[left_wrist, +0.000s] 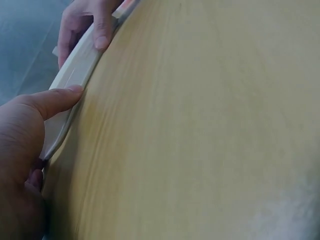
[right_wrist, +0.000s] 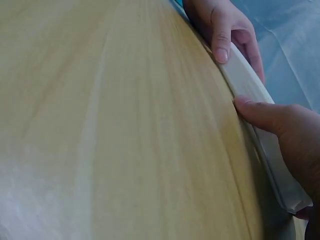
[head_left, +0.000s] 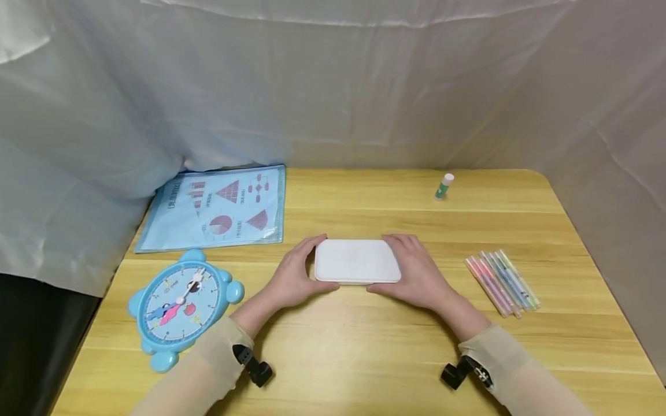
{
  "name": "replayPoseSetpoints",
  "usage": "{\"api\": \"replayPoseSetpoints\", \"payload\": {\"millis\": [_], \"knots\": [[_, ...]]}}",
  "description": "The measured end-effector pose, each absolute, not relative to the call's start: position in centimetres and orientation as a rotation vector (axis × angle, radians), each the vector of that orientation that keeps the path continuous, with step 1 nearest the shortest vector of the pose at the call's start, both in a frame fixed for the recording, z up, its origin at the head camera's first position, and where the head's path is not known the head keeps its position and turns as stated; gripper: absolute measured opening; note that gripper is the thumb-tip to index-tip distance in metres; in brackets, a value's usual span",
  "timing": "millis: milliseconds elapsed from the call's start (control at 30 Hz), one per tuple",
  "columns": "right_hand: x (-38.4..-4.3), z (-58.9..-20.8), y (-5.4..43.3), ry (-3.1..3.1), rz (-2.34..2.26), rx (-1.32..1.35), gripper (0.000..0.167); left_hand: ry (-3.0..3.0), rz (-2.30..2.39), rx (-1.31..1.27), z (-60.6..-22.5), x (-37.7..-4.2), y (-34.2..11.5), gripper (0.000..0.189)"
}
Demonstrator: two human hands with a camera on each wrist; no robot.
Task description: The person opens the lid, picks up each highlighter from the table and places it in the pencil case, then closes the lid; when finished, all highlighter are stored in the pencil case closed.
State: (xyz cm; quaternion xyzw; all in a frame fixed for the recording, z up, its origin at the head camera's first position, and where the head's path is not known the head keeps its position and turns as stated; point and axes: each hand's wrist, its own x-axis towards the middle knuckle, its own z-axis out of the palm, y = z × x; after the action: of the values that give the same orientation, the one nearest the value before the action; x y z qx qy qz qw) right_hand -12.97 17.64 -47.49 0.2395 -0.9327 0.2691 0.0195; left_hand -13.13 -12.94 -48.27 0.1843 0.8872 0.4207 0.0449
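A flat white case (head_left: pixel 358 261) with rounded corners lies at the middle of the table; its kind is not plain. My left hand (head_left: pixel 298 271) holds its left end, thumb along the near edge and fingers at the far side. At the other end, my right hand (head_left: pixel 416 271) grips it in the same way. The left wrist view shows the left thumb (left_wrist: pixel 62 100) pressed on the side of the case (left_wrist: pixel 75 70). In the right wrist view the right thumb (right_wrist: pixel 260 114) presses on that same side, with part of the fingers hidden.
On the left lie a blue toy clock (head_left: pixel 182 303) and, behind it, a light blue pouch (head_left: pixel 229 208) printed with charts. A glue stick (head_left: pixel 444 186) stands at the back right. Several coloured pens (head_left: pixel 502 283) lie right of my right hand. Grey cloth (head_left: pixel 354 86) hangs behind the table (head_left: pixel 354 352).
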Motion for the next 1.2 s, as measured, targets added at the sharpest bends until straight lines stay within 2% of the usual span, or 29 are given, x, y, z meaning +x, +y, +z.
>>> {"api": "replayPoseSetpoints", "payload": {"millis": [733, 833, 1033, 1200], "knots": [[-14.0, -47.6, 17.7, -2.895, 0.995, 0.654, 0.109, 2.741, 1.231, 0.492, -48.1, -12.8, -12.6, 0.108], [-14.1, -47.3, 17.8, -2.910, 1.019, 0.644, 0.108, 2.732, 1.233, 0.496, -48.1, -12.7, -12.6, 0.109], [-14.8, -45.8, 17.8, -2.942, 1.195, 0.627, 0.094, 2.726, 1.238, 0.482, -48.1, -12.6, -13.0, 0.113], [-15.1, -45.0, 18.1, -2.980, 1.232, 0.591, 0.098, 2.734, 1.235, 0.485, -48.1, -12.6, -12.9, 0.117]]}}
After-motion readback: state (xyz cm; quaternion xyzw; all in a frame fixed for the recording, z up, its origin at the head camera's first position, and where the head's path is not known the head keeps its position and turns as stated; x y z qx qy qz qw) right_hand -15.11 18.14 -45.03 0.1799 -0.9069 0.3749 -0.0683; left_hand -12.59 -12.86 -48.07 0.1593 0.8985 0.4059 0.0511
